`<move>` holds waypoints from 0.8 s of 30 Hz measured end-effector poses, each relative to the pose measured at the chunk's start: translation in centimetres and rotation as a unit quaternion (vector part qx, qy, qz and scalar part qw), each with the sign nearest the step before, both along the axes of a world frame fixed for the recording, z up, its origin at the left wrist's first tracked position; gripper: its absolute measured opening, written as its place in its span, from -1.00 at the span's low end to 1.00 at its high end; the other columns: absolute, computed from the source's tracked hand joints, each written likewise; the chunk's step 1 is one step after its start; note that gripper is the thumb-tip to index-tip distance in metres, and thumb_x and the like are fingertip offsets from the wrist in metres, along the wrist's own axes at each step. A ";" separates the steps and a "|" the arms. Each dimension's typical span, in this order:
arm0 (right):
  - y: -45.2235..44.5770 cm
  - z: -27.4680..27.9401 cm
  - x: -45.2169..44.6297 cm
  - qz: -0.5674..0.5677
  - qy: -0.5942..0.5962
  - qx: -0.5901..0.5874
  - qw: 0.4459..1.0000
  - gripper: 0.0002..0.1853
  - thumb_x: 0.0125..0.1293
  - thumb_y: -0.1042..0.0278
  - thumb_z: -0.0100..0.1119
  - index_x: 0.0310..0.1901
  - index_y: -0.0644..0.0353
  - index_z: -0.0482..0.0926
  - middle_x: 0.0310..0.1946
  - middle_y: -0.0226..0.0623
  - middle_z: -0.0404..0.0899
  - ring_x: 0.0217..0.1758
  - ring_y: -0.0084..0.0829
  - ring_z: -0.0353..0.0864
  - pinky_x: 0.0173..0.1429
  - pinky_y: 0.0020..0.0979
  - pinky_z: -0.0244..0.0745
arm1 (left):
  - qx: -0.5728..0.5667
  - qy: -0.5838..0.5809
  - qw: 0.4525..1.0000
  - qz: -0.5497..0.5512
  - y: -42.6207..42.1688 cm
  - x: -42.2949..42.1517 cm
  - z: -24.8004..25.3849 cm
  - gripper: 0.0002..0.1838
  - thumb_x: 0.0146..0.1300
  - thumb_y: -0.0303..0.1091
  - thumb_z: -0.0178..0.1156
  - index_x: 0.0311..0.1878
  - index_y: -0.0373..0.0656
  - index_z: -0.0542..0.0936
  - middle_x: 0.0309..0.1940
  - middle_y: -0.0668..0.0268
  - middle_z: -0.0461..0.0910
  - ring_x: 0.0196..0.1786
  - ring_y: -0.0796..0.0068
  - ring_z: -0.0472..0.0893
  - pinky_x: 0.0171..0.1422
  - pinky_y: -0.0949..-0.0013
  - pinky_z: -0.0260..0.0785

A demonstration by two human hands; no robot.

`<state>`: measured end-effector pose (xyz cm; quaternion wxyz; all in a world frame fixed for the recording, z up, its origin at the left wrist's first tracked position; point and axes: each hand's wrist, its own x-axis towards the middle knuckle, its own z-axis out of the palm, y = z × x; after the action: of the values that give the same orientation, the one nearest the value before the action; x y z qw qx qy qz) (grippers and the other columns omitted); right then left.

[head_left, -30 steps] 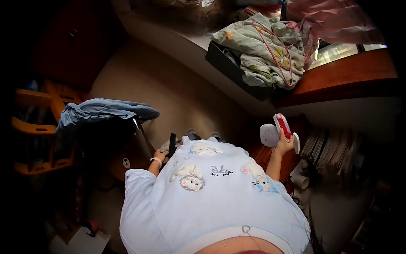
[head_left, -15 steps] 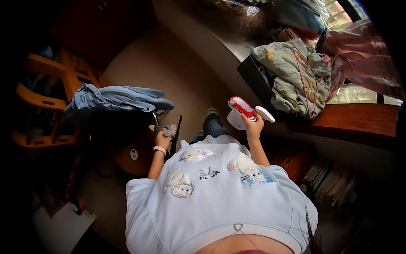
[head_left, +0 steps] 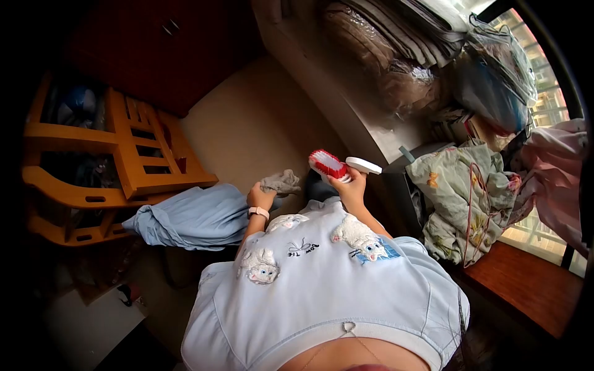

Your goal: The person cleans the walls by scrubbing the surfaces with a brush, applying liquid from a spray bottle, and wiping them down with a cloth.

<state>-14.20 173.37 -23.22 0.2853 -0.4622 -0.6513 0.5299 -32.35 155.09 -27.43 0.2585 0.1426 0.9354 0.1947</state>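
Note:
My left hand [head_left: 261, 196], with a pale band on its wrist, is closed on a crumpled grey cloth [head_left: 281, 183] in front of my shirt. To its right, my right hand [head_left: 351, 190] grips a scrub brush [head_left: 328, 164] with red and white bristles facing up. A flat white oval piece [head_left: 364, 165] sticks out from the same hand on the right; its kind is not clear. Light blue fabric [head_left: 197, 216] hangs just left of my left hand, apart from it.
An orange wooden rack [head_left: 117, 148] stands on the left, near a dark red cabinet [head_left: 167, 49]. At the right, a floral cloth [head_left: 464, 191] with a red hanger lies over a grey box. Plastic-wrapped bundles [head_left: 408, 86] fill the ledge by the window. A pink curtain [head_left: 554, 179] hangs there.
My view has turned, bringing more of the rack and window ledge into sight. My hands are closer together, still holding the cloth and the brush. The white disc below the brush no longer shows.

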 end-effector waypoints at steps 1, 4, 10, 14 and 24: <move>1.6 0.7 -1.9 0.009 0.014 0.004 1.000 -0.50 -0.23 0.33 0.48 -0.16 0.30 0.58 -0.09 -0.15 0.37 -0.03 -0.28 0.40 0.09 -0.39 0.32 | 0.005 0.011 1.000 -0.001 2.0 -2.3 0.5 -0.47 -0.28 -0.24 0.36 -0.12 -0.18 0.54 -0.19 0.02 0.57 -0.10 0.06 0.55 -0.01 0.16 0.40; 6.9 1.3 -7.4 0.001 0.018 0.009 1.000 -0.51 -0.26 0.36 0.46 -0.21 0.35 0.57 -0.03 -0.08 0.30 0.02 -0.23 0.35 0.09 -0.33 0.32 | 0.015 0.011 0.999 -0.039 6.8 -8.8 1.5 -0.45 -0.24 -0.12 0.37 -0.13 -0.19 0.54 -0.20 0.07 0.59 -0.11 0.07 0.56 -0.02 0.17 0.41; 12.9 0.3 -15.4 0.015 0.046 0.002 0.999 -0.48 -0.23 0.38 0.45 -0.12 0.28 0.57 0.10 -0.03 0.23 0.22 -0.15 0.21 0.23 -0.30 0.22 | 0.083 0.133 0.988 0.013 12.9 -19.9 1.2 -0.48 -0.14 0.03 0.37 -0.31 -0.28 0.59 -0.38 0.01 0.60 -0.30 0.06 0.59 -0.19 0.18 0.40; 15.5 -0.9 -21.0 -0.041 0.027 -0.012 0.999 -0.48 -0.23 0.41 0.44 -0.11 0.28 0.56 0.11 -0.03 0.23 0.24 -0.14 0.18 0.25 -0.30 0.19 | 0.183 0.172 0.967 0.033 16.4 -29.7 -0.7 -0.65 -0.02 -0.17 0.34 -0.30 -0.29 0.60 -0.39 0.02 0.61 -0.32 0.16 0.60 -0.21 0.25 0.41; 14.6 -8.0 -39.0 -0.417 -0.082 0.013 0.905 -0.48 -0.18 0.38 0.44 -0.09 0.30 0.54 -0.04 -0.12 0.34 0.08 -0.25 0.33 0.20 -0.34 0.23 | 0.099 0.068 0.914 -0.388 31.5 -56.6 -9.0 -0.75 -0.02 -0.37 0.18 -0.21 -0.15 0.59 -0.35 0.01 0.58 -0.24 0.00 0.57 -0.15 0.17 0.41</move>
<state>-53.24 187.95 -31.18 0.4315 -0.7297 -0.4275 0.3141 -88.97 186.58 -36.45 0.2343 0.5319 0.7977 0.1607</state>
